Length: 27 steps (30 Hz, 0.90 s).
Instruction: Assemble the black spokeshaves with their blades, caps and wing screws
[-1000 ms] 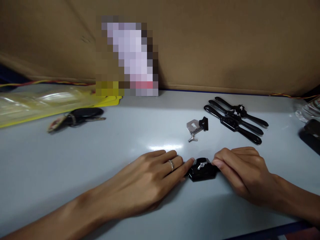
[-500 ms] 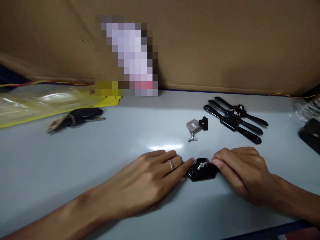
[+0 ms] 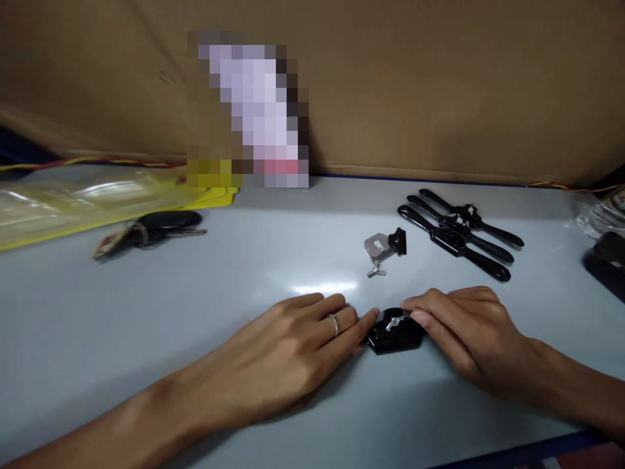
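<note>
A black spokeshave (image 3: 393,340) lies on the table in front of me, a silver wing nut (image 3: 394,322) on its middle. Its left handle is hidden under my left hand (image 3: 312,342), whose fingers are wrapped over it, the index finger stretched to the body. My right hand (image 3: 469,335) is closed around the right end, thumb and index finger pinching close to the wing nut. Just behind lie a loose silver blade (image 3: 375,246), a black cap piece (image 3: 398,241) and another wing nut (image 3: 375,270).
Three more spokeshaves (image 3: 452,241) lie side by side at the back right. Keys with a black fob (image 3: 168,223) and yellow-backed clear packaging (image 3: 97,198) are at the left. A black object (image 3: 608,260) stands at the right edge, and a cardboard wall (image 3: 415,85) rises behind.
My right thumb and index finger have slid a little left, closer to the wing nut on the spokeshave. My left hand keeps its place.
</note>
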Each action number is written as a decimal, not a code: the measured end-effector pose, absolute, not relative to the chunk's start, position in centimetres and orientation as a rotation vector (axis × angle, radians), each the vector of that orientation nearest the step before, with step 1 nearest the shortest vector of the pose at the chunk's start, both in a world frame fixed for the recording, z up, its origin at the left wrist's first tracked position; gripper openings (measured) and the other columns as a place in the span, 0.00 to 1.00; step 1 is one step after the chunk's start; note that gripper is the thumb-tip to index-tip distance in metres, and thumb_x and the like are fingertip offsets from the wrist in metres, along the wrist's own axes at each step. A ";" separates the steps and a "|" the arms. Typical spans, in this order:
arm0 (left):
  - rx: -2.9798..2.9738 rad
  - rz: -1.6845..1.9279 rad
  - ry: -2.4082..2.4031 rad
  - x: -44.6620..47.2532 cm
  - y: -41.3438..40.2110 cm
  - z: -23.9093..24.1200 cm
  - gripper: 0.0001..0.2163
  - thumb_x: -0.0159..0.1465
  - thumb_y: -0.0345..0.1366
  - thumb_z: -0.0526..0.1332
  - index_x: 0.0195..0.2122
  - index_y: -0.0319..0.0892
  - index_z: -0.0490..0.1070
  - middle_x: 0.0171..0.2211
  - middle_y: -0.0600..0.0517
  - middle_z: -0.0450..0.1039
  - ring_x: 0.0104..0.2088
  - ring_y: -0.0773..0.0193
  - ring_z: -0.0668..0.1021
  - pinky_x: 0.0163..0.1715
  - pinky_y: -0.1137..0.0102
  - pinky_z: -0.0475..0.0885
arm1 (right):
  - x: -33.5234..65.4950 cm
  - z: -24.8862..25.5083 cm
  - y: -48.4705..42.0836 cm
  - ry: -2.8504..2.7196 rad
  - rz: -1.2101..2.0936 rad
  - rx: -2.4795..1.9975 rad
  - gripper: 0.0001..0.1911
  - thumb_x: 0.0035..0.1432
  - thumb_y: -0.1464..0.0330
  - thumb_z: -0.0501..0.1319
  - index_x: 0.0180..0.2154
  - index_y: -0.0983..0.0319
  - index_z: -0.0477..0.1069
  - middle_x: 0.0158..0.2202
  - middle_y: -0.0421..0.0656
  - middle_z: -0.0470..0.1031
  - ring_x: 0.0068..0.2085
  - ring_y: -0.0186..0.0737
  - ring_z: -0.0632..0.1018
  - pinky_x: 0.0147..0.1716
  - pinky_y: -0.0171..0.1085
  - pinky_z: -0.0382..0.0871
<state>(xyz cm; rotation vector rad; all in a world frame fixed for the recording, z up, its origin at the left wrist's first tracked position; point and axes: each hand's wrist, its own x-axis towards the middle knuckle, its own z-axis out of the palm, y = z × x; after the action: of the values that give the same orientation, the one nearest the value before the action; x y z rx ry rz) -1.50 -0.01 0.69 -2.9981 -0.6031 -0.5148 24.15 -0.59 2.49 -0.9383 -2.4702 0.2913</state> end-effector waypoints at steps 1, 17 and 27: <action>-2.999 -0.512 -0.599 -1.5 0.0 0.7 0.14 0.72 0.24 0.50 0.55 0.27 0.67 0.29 0.50 0.73 0.29 0.61 0.73 0.27 0.65 0.70 | 24.1 2.5 -0.6 -2.463 0.294 -0.933 0.16 0.74 0.70 0.47 0.39 0.63 0.73 0.25 0.39 0.76 0.22 0.31 0.72 0.24 0.32 0.64; -2.997 -0.509 -0.598 -1.6 0.1 0.7 0.15 0.72 0.24 0.49 0.56 0.27 0.67 0.30 0.49 0.74 0.29 0.61 0.73 0.28 0.65 0.70 | 24.1 3.0 -1.3 -2.642 0.318 -0.740 0.19 0.75 0.70 0.45 0.36 0.62 0.72 0.27 0.39 0.76 0.24 0.30 0.72 0.27 0.32 0.67; -2.990 -0.534 -0.586 -1.6 0.0 0.6 0.14 0.72 0.23 0.50 0.55 0.25 0.68 0.29 0.50 0.72 0.29 0.60 0.71 0.26 0.64 0.68 | 24.0 2.9 -1.1 -2.591 0.230 -0.817 0.20 0.75 0.72 0.44 0.34 0.62 0.71 0.27 0.41 0.75 0.24 0.31 0.73 0.28 0.33 0.67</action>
<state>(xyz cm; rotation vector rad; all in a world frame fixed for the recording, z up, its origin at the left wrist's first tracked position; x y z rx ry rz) -1.60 0.01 0.56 -2.9899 -0.5855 -0.5340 24.00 -1.12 2.94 -0.8175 -2.5909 0.2301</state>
